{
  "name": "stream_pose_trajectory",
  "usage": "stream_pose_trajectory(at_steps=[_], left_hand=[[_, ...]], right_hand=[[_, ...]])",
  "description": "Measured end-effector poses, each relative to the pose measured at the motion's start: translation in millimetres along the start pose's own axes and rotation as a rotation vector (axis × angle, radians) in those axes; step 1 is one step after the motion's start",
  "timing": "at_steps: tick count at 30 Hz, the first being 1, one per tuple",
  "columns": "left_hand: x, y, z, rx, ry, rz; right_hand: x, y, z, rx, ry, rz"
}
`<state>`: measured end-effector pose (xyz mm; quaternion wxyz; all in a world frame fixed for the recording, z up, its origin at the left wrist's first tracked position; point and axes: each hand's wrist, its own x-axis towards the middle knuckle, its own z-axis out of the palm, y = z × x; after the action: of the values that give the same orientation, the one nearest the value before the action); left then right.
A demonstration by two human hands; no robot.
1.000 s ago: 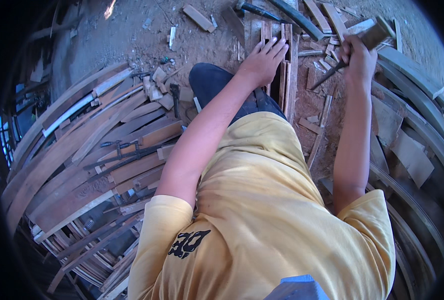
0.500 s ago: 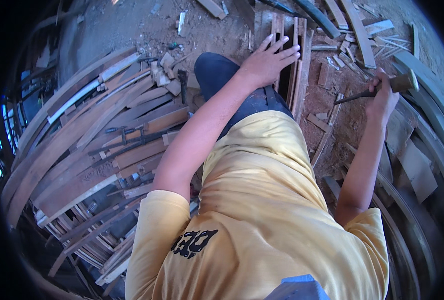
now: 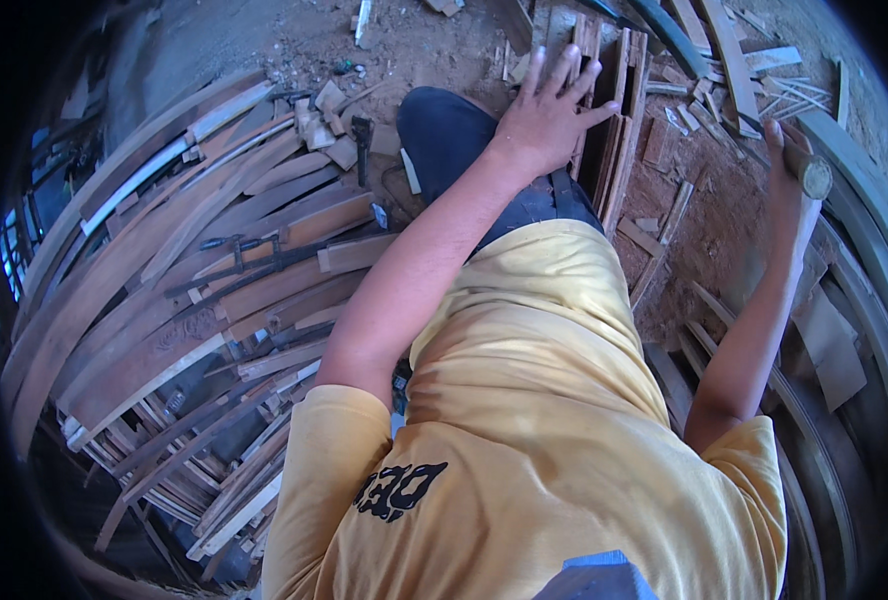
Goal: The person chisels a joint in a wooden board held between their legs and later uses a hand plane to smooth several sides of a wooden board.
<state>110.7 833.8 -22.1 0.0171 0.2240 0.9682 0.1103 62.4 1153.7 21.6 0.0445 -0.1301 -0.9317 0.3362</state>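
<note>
Closest to us, the yellow shirt fills the lower centre of the frame, and just past it a dark trouser leg reaches into the upper centre. Out at the right, here's our right hand, fingers clamped around a wooden-handled tool, its round butt facing us. Swing to the upper centre: our left hand lies over the grooved timber, fingers spread well apart, and that timber runs up toward the top edge. Across the left we've got stacked planks with a black clamp on them. Farther off, wood offcuts litter the upper right, near a dark grey bar.
</note>
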Motion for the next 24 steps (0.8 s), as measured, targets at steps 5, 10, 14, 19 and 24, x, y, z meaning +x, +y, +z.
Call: stream_pose_trajectory(at_steps=[5,10,14,19,24], left_hand=[[7,-10,-27,-0.089,0.079,-0.016],[-10,-37,-32,-0.251,0.15,-0.125],[-4,-37,-42,-0.354,0.202,-0.139],[29,-13,-66,-1.441,0.099,-0.371],[83,-39,-91,-1.732,0.057,-0.424]], right_hand=[[10,38,2,0.218,-0.118,0.113],[6,8,11,0.314,0.073,-0.209],[18,-21,29,0.382,0.003,-0.369],[18,-93,61,0.347,-0.15,-0.693],[34,-162,86,0.319,-0.406,-0.789]])
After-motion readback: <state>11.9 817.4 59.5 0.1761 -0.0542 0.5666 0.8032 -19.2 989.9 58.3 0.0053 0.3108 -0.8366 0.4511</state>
